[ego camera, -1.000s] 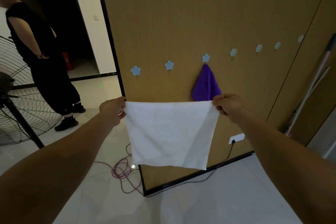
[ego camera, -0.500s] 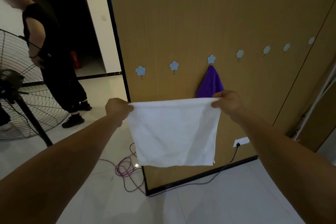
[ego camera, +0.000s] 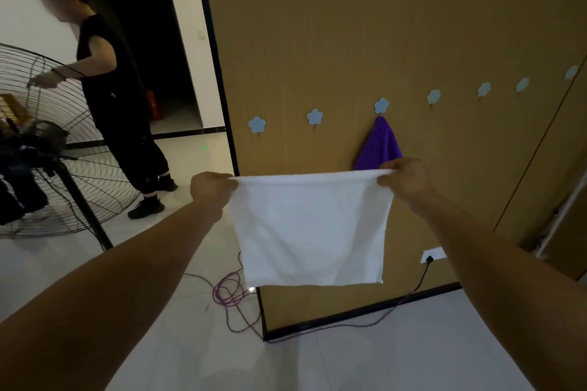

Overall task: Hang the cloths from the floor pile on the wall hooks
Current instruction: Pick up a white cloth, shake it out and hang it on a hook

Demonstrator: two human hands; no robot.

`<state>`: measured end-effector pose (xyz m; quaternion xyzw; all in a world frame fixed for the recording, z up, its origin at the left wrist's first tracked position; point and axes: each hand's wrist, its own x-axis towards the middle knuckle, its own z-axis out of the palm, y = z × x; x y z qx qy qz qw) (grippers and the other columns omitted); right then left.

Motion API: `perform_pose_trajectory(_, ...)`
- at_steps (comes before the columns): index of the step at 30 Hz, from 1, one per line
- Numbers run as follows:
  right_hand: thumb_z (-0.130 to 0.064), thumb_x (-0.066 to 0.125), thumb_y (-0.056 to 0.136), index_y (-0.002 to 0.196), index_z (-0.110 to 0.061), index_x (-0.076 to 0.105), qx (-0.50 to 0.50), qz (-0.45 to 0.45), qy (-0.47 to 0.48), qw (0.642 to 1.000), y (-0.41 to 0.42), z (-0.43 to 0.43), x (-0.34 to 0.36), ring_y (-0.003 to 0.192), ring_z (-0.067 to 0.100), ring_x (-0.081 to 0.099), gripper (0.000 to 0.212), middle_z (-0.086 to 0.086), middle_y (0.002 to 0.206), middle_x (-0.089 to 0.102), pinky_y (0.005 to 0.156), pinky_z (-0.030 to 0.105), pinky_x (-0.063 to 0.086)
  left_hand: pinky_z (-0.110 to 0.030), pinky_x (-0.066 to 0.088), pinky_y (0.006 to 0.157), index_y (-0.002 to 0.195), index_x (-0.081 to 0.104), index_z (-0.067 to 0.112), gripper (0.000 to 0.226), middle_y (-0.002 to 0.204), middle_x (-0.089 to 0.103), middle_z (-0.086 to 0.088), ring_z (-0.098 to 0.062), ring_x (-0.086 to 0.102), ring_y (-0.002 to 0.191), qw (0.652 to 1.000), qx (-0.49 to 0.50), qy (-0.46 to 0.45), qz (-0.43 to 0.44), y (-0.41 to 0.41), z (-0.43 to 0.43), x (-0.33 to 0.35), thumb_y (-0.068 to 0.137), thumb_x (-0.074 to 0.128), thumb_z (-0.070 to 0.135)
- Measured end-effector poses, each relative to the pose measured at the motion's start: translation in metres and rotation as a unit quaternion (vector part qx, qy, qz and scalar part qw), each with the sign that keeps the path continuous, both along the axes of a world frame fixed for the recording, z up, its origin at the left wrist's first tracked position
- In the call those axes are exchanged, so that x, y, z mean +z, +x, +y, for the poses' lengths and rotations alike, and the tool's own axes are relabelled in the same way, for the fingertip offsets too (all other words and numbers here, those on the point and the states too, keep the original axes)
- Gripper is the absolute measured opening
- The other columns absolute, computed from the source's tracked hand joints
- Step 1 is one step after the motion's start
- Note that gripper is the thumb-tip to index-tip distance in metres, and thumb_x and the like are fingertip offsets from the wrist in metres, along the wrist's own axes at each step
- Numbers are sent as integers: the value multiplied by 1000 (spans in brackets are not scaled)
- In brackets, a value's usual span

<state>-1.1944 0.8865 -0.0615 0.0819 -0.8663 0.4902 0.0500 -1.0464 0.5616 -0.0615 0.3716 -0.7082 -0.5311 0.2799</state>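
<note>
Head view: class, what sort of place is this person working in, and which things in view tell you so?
Probably an indoor hall or workroom, perhaps a test set-up: a wood-panel wall with a row of flower hooks, a large standing fan, and loose cables on the tiled floor.

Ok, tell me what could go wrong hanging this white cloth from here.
1. The left hand and right hand pinch the white cloth stretched flat by its top corners. Draped that way over a small flower hook, it may slide off.
2. The right hand sits just in front of the hanging purple cloth and could knock it loose.
3. Loose purple cable lies coiled on the floor ahead: a possible trip hazard.
</note>
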Motion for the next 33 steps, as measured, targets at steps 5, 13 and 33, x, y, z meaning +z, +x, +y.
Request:
perform_pose_trajectory(5, -15, 69, 79, 82, -15, 66, -20, 23, 40, 999, 1, 4, -1, 83, 20, 59, 4, 3, 84, 64, 71, 30, 47, -29, 49, 77, 93, 73, 2, 19, 88, 68, -14, -30, 64, 88, 997, -2, -77, -11, 3, 8, 1, 76, 66, 4)
perform_pose_trajectory(13, -13, 61, 77, 70, -8, 50, -27, 99, -6, 995, 4, -7, 13, 67, 22, 52, 14, 3, 66, 52, 63, 37, 45, -24, 33, 57, 71, 51, 5, 14, 66, 40, -4, -16, 41, 63, 982, 56, -179, -22, -2, 25, 13, 79, 59, 13)
perform_pose_trajectory(33, -34, 77, 80, 79, 6, 61, 304, 13, -29, 952, 11, -112, 4, 67, 17, 54, 43, 9, 75, 58, 63, 32, 43, -20, 52, 70, 86, 73, 28, 35, 86, 69, 8, -5, 63, 77, 910, -309, -242, -137, 25, -3, 20, 73, 69, 61)
